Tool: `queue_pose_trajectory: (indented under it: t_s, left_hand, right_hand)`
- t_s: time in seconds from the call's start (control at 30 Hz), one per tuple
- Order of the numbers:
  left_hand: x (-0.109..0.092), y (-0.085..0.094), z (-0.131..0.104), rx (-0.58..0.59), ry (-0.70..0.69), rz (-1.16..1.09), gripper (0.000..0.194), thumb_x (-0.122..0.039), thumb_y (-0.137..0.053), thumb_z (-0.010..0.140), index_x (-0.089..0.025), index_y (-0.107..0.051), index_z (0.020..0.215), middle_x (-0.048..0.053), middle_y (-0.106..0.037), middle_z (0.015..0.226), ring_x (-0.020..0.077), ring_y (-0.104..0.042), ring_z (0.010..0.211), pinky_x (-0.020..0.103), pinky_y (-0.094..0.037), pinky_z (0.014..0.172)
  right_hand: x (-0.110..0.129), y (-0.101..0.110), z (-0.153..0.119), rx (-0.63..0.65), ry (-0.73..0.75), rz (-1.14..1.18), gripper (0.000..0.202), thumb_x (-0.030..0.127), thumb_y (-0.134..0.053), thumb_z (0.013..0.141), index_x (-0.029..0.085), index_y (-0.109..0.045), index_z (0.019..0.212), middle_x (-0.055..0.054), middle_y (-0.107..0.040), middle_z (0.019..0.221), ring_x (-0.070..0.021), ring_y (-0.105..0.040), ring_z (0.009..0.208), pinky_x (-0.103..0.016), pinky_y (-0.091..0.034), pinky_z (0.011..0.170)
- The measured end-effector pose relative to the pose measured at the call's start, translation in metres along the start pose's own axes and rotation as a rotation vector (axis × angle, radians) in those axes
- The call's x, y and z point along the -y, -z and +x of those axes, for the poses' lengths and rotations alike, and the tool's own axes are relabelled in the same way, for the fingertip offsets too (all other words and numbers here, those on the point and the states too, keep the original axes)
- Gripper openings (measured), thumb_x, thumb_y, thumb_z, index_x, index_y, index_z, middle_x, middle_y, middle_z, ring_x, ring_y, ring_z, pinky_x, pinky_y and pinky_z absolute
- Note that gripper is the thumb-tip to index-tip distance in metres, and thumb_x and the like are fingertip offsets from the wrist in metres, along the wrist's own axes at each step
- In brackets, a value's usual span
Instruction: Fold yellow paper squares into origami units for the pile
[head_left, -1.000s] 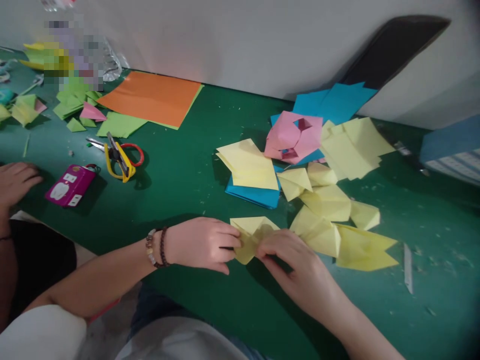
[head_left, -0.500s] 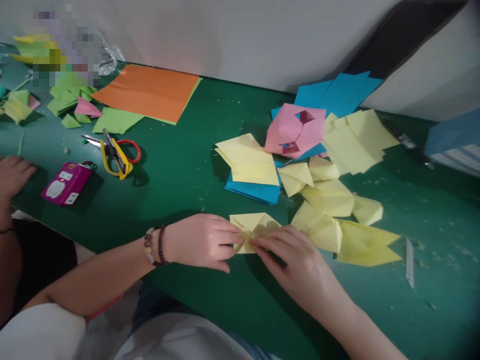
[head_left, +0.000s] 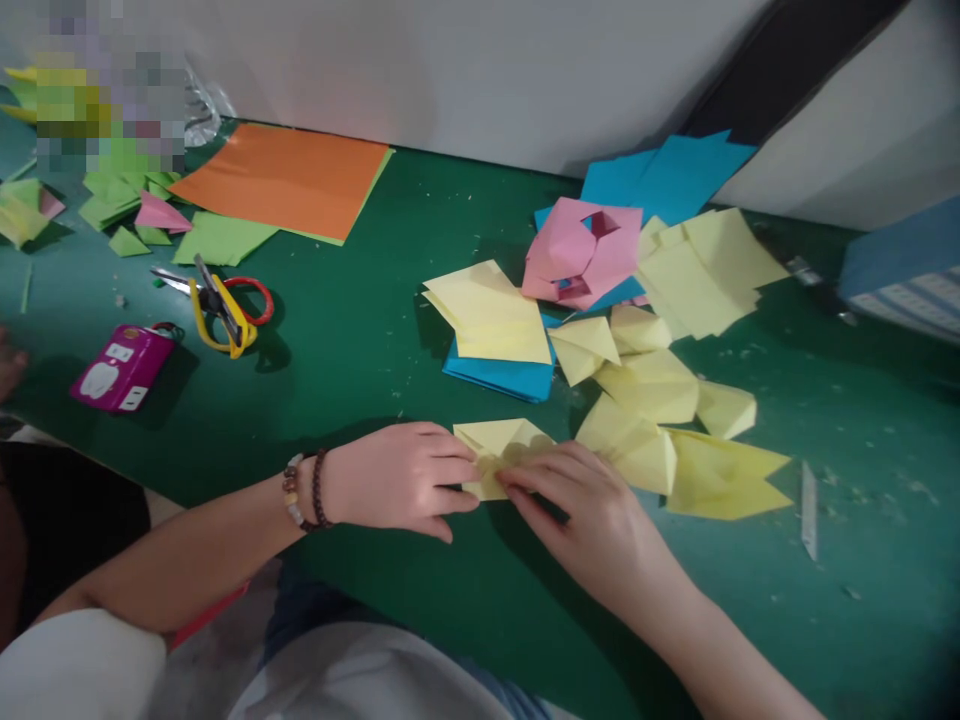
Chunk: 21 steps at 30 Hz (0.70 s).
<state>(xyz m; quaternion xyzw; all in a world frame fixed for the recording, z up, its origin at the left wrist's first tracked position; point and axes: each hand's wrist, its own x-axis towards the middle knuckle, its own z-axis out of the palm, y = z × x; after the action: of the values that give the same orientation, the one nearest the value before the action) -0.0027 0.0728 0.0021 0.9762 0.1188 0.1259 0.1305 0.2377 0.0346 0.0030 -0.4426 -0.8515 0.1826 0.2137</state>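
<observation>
A pale yellow folded paper (head_left: 504, 436) with visible creases lies on the green table in front of me. My left hand (head_left: 409, 478), with beaded bracelets at the wrist, grips its left edge; the fingertips rest on the paper and the thumb sits lower. From the other side my right hand (head_left: 574, 500) pinches the paper near its middle between thumb and forefinger. Both hands cover part of the sheet. Just right of it lie several folded yellow paper pieces (head_left: 630, 440). Beyond it, a stack of yellow sheets (head_left: 499, 315) rests on blue paper (head_left: 502, 378).
A pink folded paper shape (head_left: 559, 245), blue sheets (head_left: 667, 175) and yellow sheets (head_left: 705, 270) lie at the back right. On the left are scissors (head_left: 217, 305), a purple box (head_left: 127, 368) and orange paper (head_left: 289, 180). Another person's hand (head_left: 9, 365) shows at the left edge.
The view has shifted slightly, so things sit a little further left and up. My hands stay on the yellow paper with little movement. The other person's hand has drawn back toward the left edge.
</observation>
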Motion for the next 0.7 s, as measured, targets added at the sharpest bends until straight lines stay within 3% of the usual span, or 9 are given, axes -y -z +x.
queue_pose_trajectory:
  t_s: [0.37,0.7]
  left_hand:
    - [0.0001,0.0017,-0.0004,0.024,0.022,-0.027,0.030,-0.043,-0.072,0.082,-0.020,-0.070,0.101,0.007,-0.062,0.130,0.0228,-0.059,0.113,0.037,-0.048,0.092]
    - [0.0009,0.0013,0.0000,0.042,0.012,-0.037,0.032,-0.043,-0.071,0.082,-0.019,-0.069,0.104,0.007,-0.067,0.119,0.0221,-0.059,0.114,0.036,-0.047,0.093]
  right_hand:
    - [0.0003,0.0006,0.0019,0.005,-0.016,0.021,0.015,0.016,-0.054,0.090,0.019,-0.069,0.087,-0.007,-0.073,0.081,-0.0194,-0.063,0.075,-0.036,-0.053,0.068]
    - [0.0014,-0.0008,0.0020,-0.015,-0.040,0.023,0.015,0.019,-0.055,0.091,0.020,-0.069,0.085,-0.006,-0.072,0.078,-0.0189,-0.064,0.073,-0.035,-0.052,0.067]
